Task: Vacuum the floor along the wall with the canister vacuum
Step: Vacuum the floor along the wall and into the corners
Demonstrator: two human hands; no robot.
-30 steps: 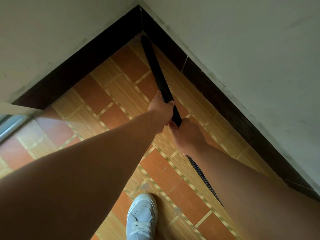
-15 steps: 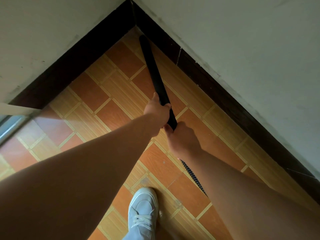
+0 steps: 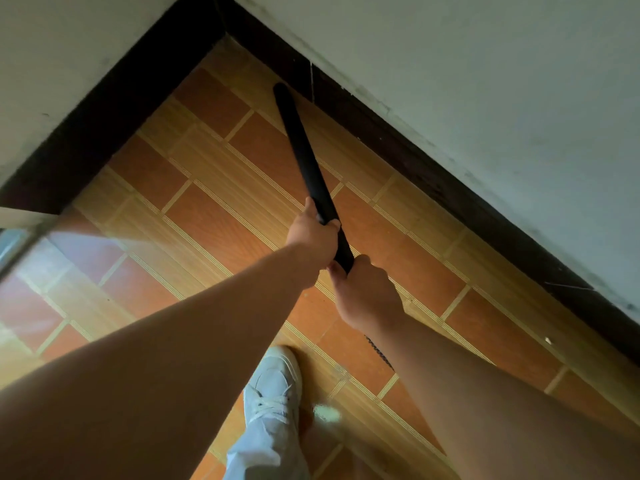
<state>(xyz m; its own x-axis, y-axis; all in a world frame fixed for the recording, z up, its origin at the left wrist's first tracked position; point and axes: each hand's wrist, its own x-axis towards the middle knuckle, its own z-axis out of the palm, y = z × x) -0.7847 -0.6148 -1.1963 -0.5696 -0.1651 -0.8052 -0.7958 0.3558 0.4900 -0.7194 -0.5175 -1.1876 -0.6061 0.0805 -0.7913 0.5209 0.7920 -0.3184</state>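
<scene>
A long black vacuum wand (image 3: 304, 157) slants from my hands down to the tiled floor (image 3: 221, 216), its tip beside the dark skirting (image 3: 408, 143) of the right wall, a short way from the corner. My left hand (image 3: 313, 237) grips the wand's upper part. Just behind it, my right hand (image 3: 367, 289) holds the wand's rear end. A short piece of ribbed black hose (image 3: 379, 353) shows below my right wrist. The canister itself is out of view.
Two pale walls meet at the corner (image 3: 221, 32), both with dark skirting. My white shoe (image 3: 273, 386) stands on the orange and tan tiles below the hands. A bright glass or door edge (image 3: 20, 244) shows at far left.
The wand tip has slid out of the corner and rightward along the right wall's skirting. Both hands keep the same grip, and my foot has stepped forward.
</scene>
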